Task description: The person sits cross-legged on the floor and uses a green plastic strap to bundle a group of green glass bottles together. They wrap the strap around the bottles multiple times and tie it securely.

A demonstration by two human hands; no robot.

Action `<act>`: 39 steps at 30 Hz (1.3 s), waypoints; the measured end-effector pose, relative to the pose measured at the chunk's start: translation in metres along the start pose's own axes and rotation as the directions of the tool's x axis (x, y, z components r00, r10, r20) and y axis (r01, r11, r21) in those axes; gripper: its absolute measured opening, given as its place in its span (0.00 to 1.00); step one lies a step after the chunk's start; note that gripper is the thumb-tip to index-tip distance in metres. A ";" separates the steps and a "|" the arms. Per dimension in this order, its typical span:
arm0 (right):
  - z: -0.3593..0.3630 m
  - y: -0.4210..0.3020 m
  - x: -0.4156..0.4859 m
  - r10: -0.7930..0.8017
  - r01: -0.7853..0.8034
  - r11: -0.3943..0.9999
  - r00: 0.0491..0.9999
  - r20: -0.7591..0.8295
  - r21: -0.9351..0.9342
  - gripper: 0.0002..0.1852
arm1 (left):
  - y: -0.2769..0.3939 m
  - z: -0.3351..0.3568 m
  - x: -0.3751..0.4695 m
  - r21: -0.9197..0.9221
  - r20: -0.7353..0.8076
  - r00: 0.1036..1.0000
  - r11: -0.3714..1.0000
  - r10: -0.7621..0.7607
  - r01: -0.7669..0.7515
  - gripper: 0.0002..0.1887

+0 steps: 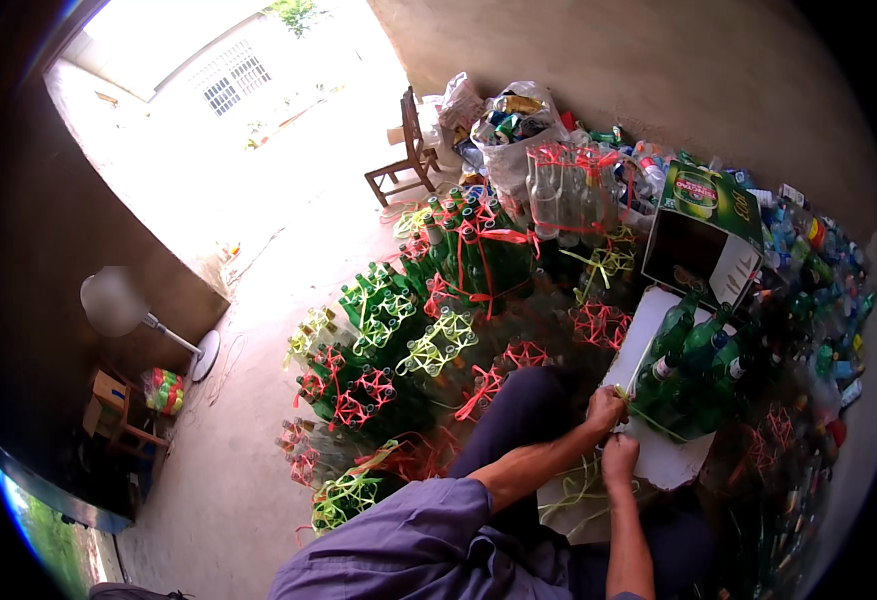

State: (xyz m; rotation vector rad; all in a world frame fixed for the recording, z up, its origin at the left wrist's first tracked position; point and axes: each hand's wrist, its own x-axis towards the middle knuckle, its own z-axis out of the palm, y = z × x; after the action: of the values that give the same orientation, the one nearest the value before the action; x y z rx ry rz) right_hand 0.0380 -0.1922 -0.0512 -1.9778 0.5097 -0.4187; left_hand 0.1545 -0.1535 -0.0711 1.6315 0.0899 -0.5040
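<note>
Several green glass bottles (690, 375) stand grouped on a white board (667, 461) before me. A yellow-green plastic strap (660, 426) runs around the near side of the group. My left hand (605, 409) is closed on this strap beside the bottles. Just below it, my right hand (621, 456) is a fist, close to the strap's loose part; what lies inside its fingers is hidden. More loose yellow-green strap (577, 491) lies under my hands, between my legs.
Strapped bundles of bottles (438, 341) crowd the floor to the left. An open beer carton (697, 225) stands beyond the board. Plastic bottles (821, 262) are heaped along the wall. A wooden chair (408, 154), a sack of cans (517, 150) and a standing fan (202, 354) are farther off.
</note>
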 end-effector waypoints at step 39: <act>-0.117 -0.123 0.029 -0.180 0.153 0.950 0.981 0.074 0.273 0.16 | 0.145 -0.066 -0.088 0.234 0.609 0.740 0.827 0.284 -0.510 0.16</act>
State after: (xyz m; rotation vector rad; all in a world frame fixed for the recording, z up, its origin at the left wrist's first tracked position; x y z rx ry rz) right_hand 0.0254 -0.2459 0.1117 -1.7751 0.2105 -0.4668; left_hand 0.1443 -0.0888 0.0988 1.7543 -0.8474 -0.6584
